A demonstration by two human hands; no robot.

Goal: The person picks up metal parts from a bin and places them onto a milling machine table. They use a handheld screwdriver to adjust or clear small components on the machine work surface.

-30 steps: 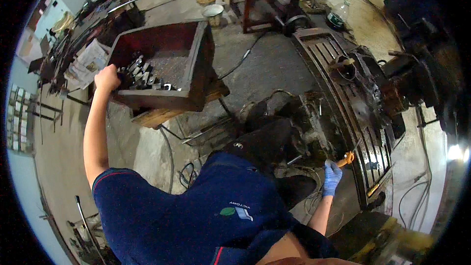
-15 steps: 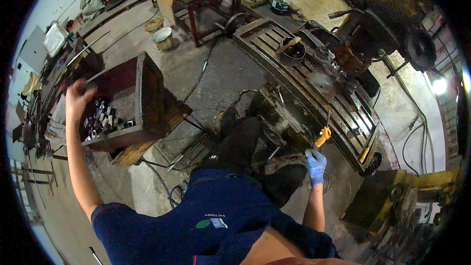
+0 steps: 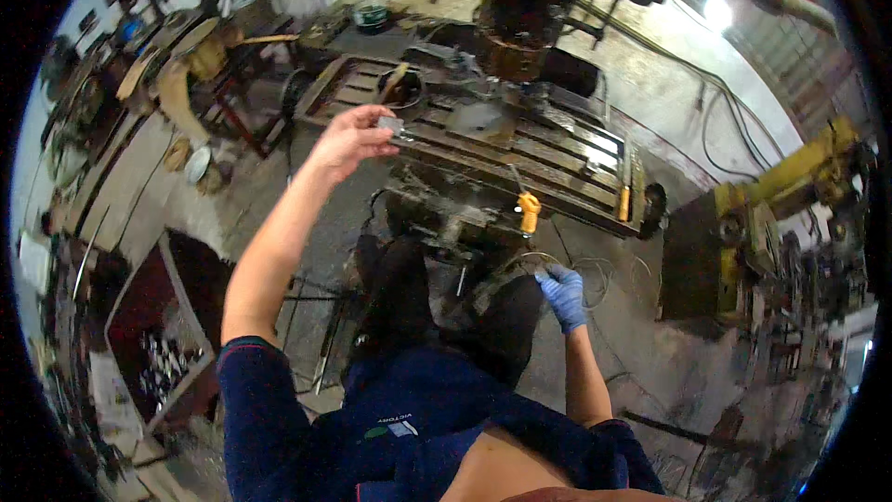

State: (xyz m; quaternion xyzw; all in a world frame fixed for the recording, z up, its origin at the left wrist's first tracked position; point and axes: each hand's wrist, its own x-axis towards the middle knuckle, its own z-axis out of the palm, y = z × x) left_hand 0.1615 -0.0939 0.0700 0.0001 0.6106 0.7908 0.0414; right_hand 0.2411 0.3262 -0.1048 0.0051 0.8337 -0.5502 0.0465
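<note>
My bare left hand is raised over the near edge of the slotted machine table. A small grey metal block is pinched between its thumb and fingers. At the lower right, my right hand wears a blue glove and its fingers are drawn together. Whatever they may hold is too small to make out. Just beyond that hand is a yellow air blow gun with a thin nozzle, by the table's front edge. On the machine table sits a round dark pot with a brush handle in it.
A machine head hangs above the table. At lower left stands a wooden box with several metal blocks. A clear bottle stands behind the table, and a yellow-green machine is at right. Hose loops lie on the floor.
My left hand has gone from the wooden box to the machine table, and a metal block now shows in it. The view has swung right. My right hand stays low near the blow gun.
</note>
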